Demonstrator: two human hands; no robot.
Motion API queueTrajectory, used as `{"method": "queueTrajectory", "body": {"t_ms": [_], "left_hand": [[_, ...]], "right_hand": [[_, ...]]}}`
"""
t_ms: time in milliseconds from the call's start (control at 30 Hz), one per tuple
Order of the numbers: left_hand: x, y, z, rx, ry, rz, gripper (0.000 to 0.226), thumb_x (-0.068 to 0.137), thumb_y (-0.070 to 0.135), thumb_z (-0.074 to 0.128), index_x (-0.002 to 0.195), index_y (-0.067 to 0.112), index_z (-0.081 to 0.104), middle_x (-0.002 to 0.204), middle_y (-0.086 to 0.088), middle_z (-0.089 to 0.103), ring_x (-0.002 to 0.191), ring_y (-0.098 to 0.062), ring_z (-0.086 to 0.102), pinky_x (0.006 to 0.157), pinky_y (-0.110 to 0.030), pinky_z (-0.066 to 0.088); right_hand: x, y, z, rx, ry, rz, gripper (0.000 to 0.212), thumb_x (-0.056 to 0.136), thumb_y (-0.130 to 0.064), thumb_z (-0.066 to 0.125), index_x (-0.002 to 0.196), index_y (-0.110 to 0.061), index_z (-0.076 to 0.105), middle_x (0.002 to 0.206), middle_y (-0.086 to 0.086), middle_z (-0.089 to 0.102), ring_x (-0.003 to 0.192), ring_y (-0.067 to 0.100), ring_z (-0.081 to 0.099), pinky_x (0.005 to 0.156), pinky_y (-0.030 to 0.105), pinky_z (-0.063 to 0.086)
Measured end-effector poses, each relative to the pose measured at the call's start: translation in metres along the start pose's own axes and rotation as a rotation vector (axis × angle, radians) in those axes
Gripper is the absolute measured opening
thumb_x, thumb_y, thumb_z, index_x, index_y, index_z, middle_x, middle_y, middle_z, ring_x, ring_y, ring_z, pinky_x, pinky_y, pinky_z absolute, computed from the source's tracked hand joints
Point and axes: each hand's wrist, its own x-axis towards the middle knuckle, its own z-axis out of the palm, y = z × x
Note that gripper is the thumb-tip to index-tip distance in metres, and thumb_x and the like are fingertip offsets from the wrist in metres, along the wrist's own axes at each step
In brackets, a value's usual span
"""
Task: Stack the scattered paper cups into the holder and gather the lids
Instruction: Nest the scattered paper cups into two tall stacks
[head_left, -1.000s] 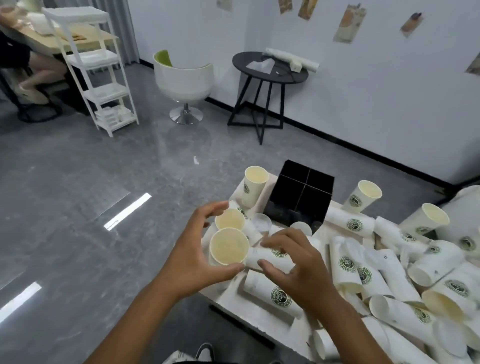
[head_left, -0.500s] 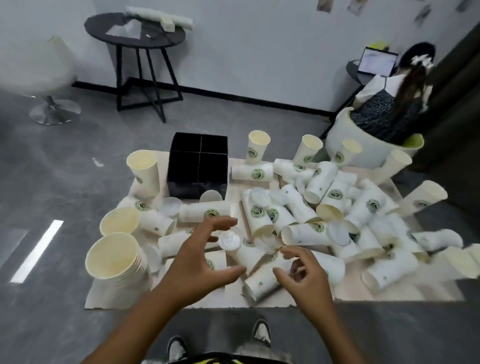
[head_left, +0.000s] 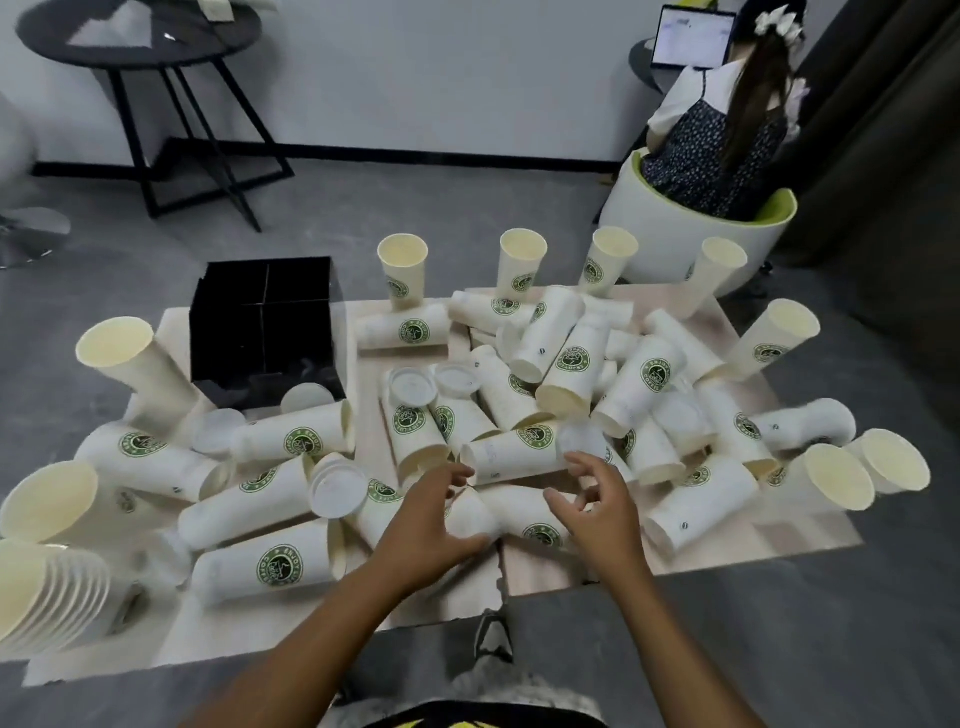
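Observation:
Several white paper cups with green logos lie scattered on a low pale table (head_left: 737, 545). A black four-compartment holder (head_left: 265, 327) stands at the table's back left. A nested stack of cups (head_left: 47, 597) lies at the near left corner. White lids rest among the cups, one lid (head_left: 337, 491) left of my hands and two lids (head_left: 413, 387) near the middle. My left hand (head_left: 431, 519) and my right hand (head_left: 597, 504) hover open, fingers spread, over a lying cup (head_left: 514, 452) near the front middle. Neither hand holds anything.
Upright cups (head_left: 402, 270) stand along the table's back edge. A person sits in a white and green chair (head_left: 691, 234) behind the table's right corner, facing a laptop. A black round side table (head_left: 140, 47) stands at the back left. Grey floor surrounds the table.
The view has swung right from the table's left end to its middle. The left hand let go of the cup stack it held. Both hands now reach forward, open, over the pile.

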Motion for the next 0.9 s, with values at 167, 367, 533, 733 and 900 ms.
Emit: {"method": "queueTrajectory", "body": {"t_ms": [167,367,533,733,900], "left_hand": [[0.023,-0.001,0.025,0.063,0.045,-0.05,0.078,0.073,0.035,0.09,0.135,0.039,0.042,0.131,0.015,0.053,0.114,-0.006,0.055,0.091,-0.01,0.042],[0.033,-0.008,0.042,0.21,-0.021,-0.121,0.092,0.058,0.07,0.065,0.14,0.033,0.044,0.126,0.012,0.049,0.117,-0.01,0.051,0.099,-0.031,0.047],[0.04,-0.02,0.05,0.276,-0.068,-0.177,0.091,0.061,0.064,0.075,0.137,0.039,0.032,0.132,0.003,0.053,0.119,-0.018,0.054,0.095,-0.037,0.051],[0.044,-0.024,0.058,0.339,-0.083,-0.174,0.096,0.067,0.064,0.08,0.142,0.038,0.026,0.13,0.0,0.055,0.113,-0.017,0.059,0.094,-0.036,0.053],[0.04,-0.021,0.062,0.377,-0.095,-0.213,0.105,0.067,0.057,0.083,0.15,0.037,0.021,0.132,0.001,0.057,0.116,-0.017,0.061,0.088,-0.037,0.056]], "right_hand": [[0.042,0.026,-0.027,-0.016,0.012,0.037,0.044,0.078,-0.014,0.086,0.115,-0.029,0.068,0.107,-0.01,0.062,0.063,0.007,0.046,0.066,0.021,0.045],[0.077,0.029,-0.023,-0.071,-0.103,-0.082,0.045,0.077,-0.009,0.083,0.115,-0.029,0.069,0.112,-0.004,0.062,0.073,0.012,0.052,0.063,0.009,0.043],[0.087,0.028,-0.037,0.045,0.07,-0.053,0.039,0.082,-0.007,0.082,0.113,-0.025,0.069,0.106,-0.005,0.066,0.064,0.009,0.049,0.067,0.014,0.046],[0.133,0.03,-0.07,-0.069,0.258,0.022,0.049,0.08,-0.018,0.085,0.123,-0.017,0.063,0.115,0.005,0.063,0.091,0.021,0.059,0.08,0.023,0.041],[0.155,0.028,-0.063,-0.212,0.151,0.169,0.081,0.081,-0.034,0.084,0.147,-0.022,0.038,0.136,0.016,0.049,0.112,0.035,0.059,0.092,0.034,0.045]]}}
